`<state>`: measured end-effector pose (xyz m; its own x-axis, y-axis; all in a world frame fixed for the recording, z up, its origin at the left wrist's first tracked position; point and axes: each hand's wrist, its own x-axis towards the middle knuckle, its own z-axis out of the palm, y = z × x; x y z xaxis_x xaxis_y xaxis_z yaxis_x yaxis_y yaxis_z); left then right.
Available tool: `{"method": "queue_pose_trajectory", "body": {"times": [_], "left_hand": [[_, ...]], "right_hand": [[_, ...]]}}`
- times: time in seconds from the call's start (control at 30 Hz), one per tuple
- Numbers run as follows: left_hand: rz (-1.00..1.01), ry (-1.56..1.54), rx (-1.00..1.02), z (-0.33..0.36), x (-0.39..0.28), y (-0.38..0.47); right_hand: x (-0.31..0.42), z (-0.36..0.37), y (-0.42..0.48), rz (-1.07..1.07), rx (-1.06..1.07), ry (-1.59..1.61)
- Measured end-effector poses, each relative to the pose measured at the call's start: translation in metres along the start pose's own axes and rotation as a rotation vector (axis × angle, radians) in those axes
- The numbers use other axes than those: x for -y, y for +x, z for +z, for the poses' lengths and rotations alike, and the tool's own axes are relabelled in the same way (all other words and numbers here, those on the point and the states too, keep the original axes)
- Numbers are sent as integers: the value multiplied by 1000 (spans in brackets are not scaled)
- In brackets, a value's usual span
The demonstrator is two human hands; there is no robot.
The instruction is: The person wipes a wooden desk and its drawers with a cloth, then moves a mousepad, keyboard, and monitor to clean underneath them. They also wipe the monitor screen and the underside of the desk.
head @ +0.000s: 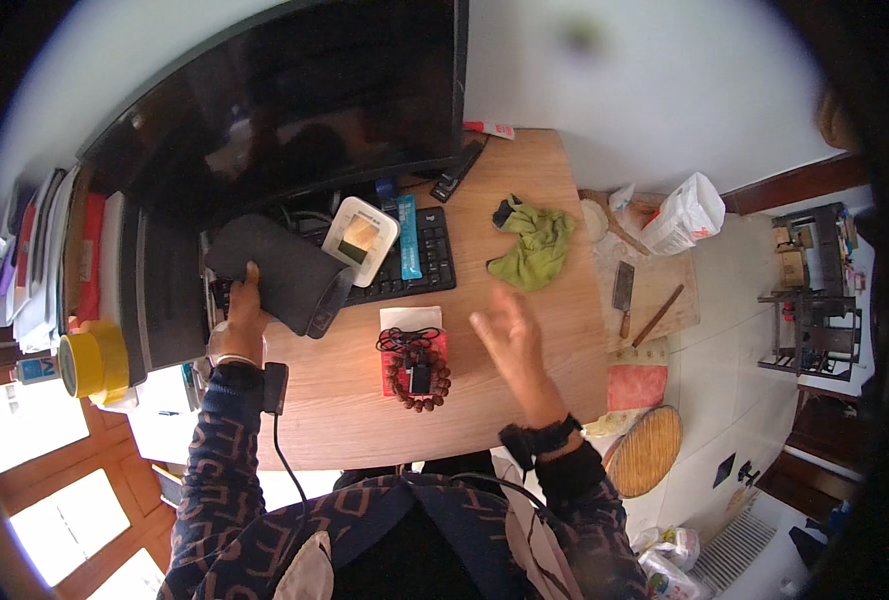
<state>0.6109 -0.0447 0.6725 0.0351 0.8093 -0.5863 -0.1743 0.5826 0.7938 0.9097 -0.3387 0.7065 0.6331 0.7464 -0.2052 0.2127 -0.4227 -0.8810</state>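
Observation:
My left hand (246, 311) grips a dark grey mouse pad (276, 274), its far end curled, over the left part of a black keyboard (437, 251). My right hand (512, 334) is above the wooden desk (324, 405) with its fingers apart, holding nothing, just below a crumpled green cloth (538, 244). On the keyboard lie a white device with a display (362, 240) and a blue packet (410, 236). Between my hands, a beaded bracelet (441, 375), a coiled black cable (407, 339) and a small black adapter (419, 379) rest on a red and white item (388, 375).
A large black monitor (302, 97) stands at the back. Papers and folders (54, 255) and yellow tape rolls (96, 364) are at the left. Right of the desk are a cleaver (623, 289), a wooden stick (658, 315), a white plastic bag (684, 217) and a round stool (647, 452).

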Motion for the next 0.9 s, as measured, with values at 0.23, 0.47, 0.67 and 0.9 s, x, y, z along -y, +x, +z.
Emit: {"method": "queue_pose_trajectory", "body": {"times": [0.23, 0.47, 0.67, 0.9], "left_hand": [[68, 40, -23, -4, 2, 1], [121, 84, -7, -10, 5, 0], [139, 145, -62, -16, 6, 3], [109, 139, -72, -7, 1, -7]], "right_hand": [[-36, -37, 109, -470, -76, -828], [-40, -17, 205, -713, -159, -832], [-33, -18, 278, -683, -218, -819], [-55, -66, 235, -645, -154, -887]]}}
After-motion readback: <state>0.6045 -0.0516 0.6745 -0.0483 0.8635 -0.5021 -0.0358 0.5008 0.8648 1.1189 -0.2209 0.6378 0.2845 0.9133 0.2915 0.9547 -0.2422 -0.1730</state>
